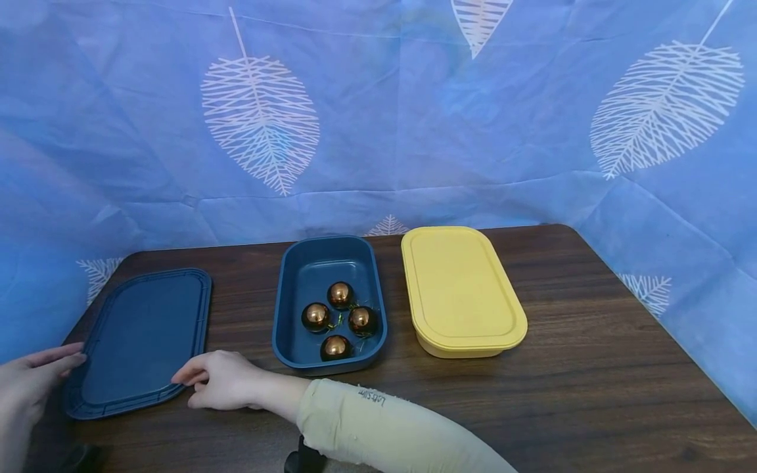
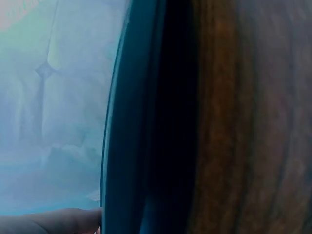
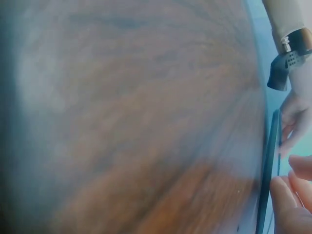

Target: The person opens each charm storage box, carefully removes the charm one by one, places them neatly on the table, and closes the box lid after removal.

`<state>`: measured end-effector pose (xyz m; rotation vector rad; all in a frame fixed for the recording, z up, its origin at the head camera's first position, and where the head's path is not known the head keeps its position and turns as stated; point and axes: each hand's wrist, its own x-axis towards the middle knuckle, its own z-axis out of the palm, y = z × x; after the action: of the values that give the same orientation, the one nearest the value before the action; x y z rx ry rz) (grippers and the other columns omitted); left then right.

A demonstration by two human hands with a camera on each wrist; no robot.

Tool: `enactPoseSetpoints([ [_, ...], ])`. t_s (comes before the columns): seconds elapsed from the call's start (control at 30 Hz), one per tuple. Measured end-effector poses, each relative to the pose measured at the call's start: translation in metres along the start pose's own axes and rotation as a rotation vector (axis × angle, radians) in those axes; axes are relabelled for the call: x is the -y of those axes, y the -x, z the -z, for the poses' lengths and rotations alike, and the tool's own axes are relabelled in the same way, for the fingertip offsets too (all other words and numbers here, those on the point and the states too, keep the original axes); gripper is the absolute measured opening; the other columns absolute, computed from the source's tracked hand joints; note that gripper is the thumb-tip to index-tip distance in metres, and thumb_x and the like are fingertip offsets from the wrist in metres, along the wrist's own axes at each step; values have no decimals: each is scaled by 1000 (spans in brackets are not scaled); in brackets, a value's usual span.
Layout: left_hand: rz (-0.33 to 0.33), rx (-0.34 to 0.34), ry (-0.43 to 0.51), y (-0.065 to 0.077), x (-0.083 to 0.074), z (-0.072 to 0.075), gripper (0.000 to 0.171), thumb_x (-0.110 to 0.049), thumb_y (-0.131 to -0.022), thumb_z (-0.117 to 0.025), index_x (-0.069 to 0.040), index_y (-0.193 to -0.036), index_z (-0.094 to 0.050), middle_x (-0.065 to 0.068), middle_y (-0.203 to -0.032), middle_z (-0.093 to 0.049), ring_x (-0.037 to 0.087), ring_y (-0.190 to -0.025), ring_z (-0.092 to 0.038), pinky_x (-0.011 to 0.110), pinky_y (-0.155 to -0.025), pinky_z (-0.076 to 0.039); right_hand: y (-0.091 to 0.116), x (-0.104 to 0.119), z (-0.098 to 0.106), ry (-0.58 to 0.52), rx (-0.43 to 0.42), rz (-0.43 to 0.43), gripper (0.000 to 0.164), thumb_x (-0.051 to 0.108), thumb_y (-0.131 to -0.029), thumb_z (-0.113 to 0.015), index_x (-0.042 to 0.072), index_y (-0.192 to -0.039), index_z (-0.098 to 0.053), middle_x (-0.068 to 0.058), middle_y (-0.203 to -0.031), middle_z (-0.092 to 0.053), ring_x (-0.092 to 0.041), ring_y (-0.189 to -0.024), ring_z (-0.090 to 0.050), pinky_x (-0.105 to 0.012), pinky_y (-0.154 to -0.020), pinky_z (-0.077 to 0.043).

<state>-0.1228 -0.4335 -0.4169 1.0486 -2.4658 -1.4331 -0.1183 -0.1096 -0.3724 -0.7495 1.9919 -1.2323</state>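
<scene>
A dark blue lid (image 1: 142, 335) lies at the left of the table. My left hand (image 1: 29, 384) pinches its left edge; in the left wrist view one finger (image 2: 63, 220) meets the lid's rim. At the near right corner, my right hand (image 1: 227, 381) grips the lid between thumb and forefinger. Seen edge-on in the right wrist view, the lid (image 3: 269, 180) stretches between both hands. Right of it stands a blue box (image 1: 307, 276), uncovered, with several shiny brown-gold baubles (image 1: 340, 295) inside.
A yellow box with its yellow lid (image 1: 461, 289) on stands right of the blue one. Dark wood tabletop (image 1: 591, 368) runs on to the right. Behind the table hangs a blue cloth (image 1: 414, 131) with white leaf prints. The right sleeve (image 1: 402, 427) crosses the front.
</scene>
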Motion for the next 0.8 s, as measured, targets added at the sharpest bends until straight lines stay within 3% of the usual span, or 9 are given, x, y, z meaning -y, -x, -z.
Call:
enactPoseSetpoints([
  [0.1,13,-7,-32,-3,-1,-2,22,-13,-98,-51,-18,-116,-63,-8,-87,-55,5,-82,-44,47,-90,-38,0,1,-1,-6,1,-7,36,1,-89,-64,17,-121,-65,12,-112,-63,4,-99,-57,-14,-77,-45],
  [0.2,14,-9,-52,-3,-2,-5,32,-10,-98,-50,-8,-129,-57,12,-102,-60,11,-87,-47,48,-91,-39,0,0,-1,-19,3,-10,36,0,-89,-64,17,-121,-65,12,-112,-63,4,-99,-57,-14,-77,-45],
  [0.3,26,-3,-81,-3,-2,-8,42,-10,-99,-48,3,-139,-44,30,-127,-47,28,-98,-48,52,-95,-38,-1,-1,-1,-38,4,-9,36,0,-89,-64,17,-121,-65,12,-112,-63,4,-99,-57,-15,-77,-46],
  [0.4,48,-3,-91,-1,-4,-10,47,-11,-100,-46,7,-142,-37,31,-136,-40,40,-108,-42,55,-95,-37,0,-2,0,-60,4,6,36,0,-89,-64,17,-121,-65,14,-114,-62,4,-100,-57,-15,-77,-46],
  [0.5,65,-20,-105,1,-5,-11,47,-12,-101,-45,6,-143,-35,31,-142,-34,42,-107,-42,51,-85,-40,3,-1,0,-71,4,37,36,1,-90,-63,17,-121,-65,16,-114,-62,5,-101,-57,-15,-78,-46],
  [0.57,55,-39,-119,0,-5,-12,46,-11,-100,-45,6,-142,-36,32,-134,-41,39,-100,-44,47,-78,-40,6,0,0,-81,10,61,35,1,-90,-63,17,-121,-66,16,-114,-63,5,-101,-57,-14,-78,-46],
  [0.67,22,-41,-121,-1,-4,-11,45,-8,-99,-46,8,-141,-38,21,-95,-61,28,-89,-49,50,-81,-39,10,2,0,-92,30,83,35,1,-90,-63,15,-122,-65,12,-113,-64,4,-100,-58,-13,-78,-45],
  [0.73,9,-40,-114,-2,-2,-10,45,-6,-99,-47,9,-140,-39,1,-73,-59,14,-76,-50,52,-84,-39,12,2,0,-98,41,94,35,1,-91,-62,14,-123,-64,10,-113,-65,4,-100,-58,-13,-77,-45],
  [0.8,18,-40,-103,-3,0,-9,45,-6,-98,-48,9,-140,-38,-16,-66,-50,0,-66,-44,55,-90,-38,15,3,0,-100,52,104,36,1,-91,-62,14,-124,-64,8,-113,-66,3,-99,-59,-13,-77,-45],
])
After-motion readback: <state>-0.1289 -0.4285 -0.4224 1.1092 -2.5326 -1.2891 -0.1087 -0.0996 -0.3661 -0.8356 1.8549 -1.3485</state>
